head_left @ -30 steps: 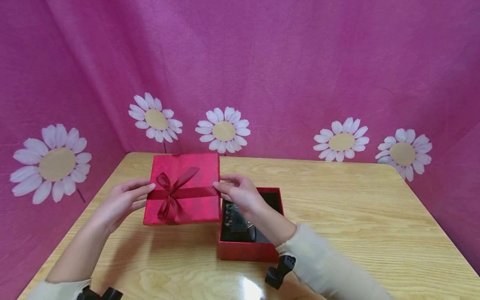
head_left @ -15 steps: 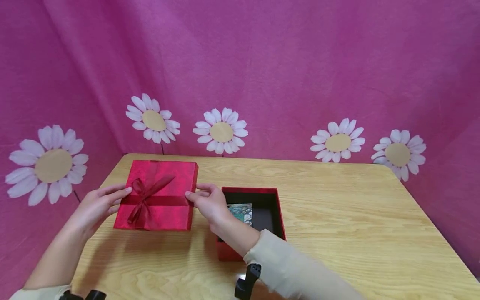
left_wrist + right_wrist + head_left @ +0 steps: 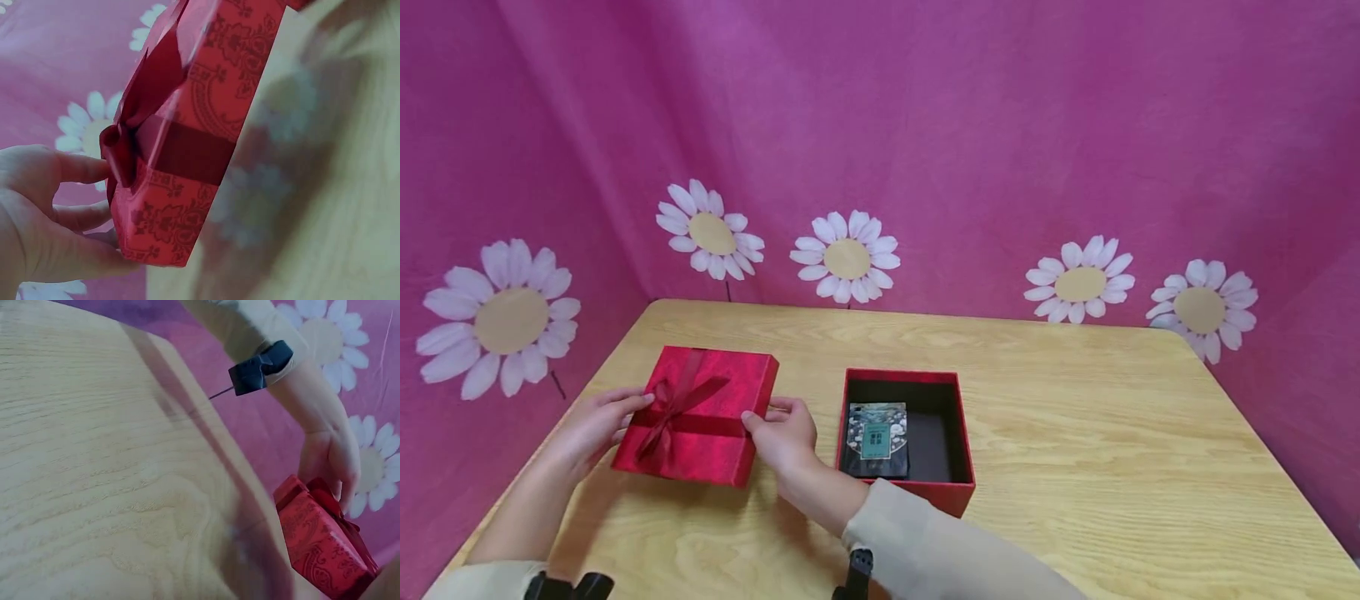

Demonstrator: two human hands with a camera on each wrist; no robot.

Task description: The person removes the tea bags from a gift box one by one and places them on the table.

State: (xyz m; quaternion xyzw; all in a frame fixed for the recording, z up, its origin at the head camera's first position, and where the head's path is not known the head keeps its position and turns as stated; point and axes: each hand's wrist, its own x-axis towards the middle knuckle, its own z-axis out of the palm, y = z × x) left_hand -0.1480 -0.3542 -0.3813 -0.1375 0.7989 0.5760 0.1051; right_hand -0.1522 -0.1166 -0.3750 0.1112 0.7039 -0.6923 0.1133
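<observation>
Both hands hold a red patterned gift box lid [image 3: 718,387] with a dark red ribbon bow [image 3: 672,412], at the left of the table in the head view. My left hand [image 3: 597,429] pinches its left edge, thumb on top. On the opposite edge, my right hand [image 3: 790,437] grips with the thumb over the ribbon. The lid tilts close over the table; its patterned side [image 3: 206,106] fills the left wrist view. To the right stands the red box base [image 3: 951,496], dark inside, with a small dark packet [image 3: 877,442] printed with flowers and a green label at its left.
A light wooden table [image 3: 1097,450] extends to the right of the box base. Pink cloth [image 3: 955,150] printed with white daisies hangs behind and at the sides. Black camera mounts [image 3: 568,586] sit on the wrists.
The lid has moved left and down, away from the box base, carried by both hands. The base and the packet inside now show uncovered by the right arm.
</observation>
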